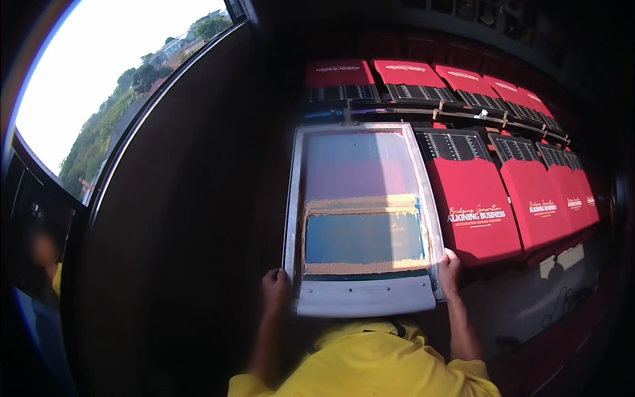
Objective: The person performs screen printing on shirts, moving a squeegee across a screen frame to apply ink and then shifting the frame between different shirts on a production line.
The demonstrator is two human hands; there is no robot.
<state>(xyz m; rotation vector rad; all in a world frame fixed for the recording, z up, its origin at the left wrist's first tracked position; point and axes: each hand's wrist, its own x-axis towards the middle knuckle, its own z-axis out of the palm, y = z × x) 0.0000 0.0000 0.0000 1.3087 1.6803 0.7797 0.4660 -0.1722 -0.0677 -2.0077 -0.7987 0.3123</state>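
A screen-printing frame [291, 205] with a pale metal rim lies in front of me. Its mesh [354, 162] is see-through at the far end, and a blue stencil area [364, 239] fills the nearer half. Tan ink [367, 268] is smeared in bands along the near and far sides of that area. A whitish flap [367, 296] runs across the near end. My left hand [275, 288] is closed at the frame's near left corner, its fingers partly in shadow. At the near right side, my right hand [450, 264] grips the rim. What lies beneath the frame shows only faintly through the mesh.
Red printed fabric pieces [473, 198] cover black boards in a row to the right. Another row of red pieces [410, 73] stands beyond a rail [486, 118]. On the left is a dark wall [172, 218] beside a bright window opening [99, 86]. A blurred person [45, 258] is at far left.
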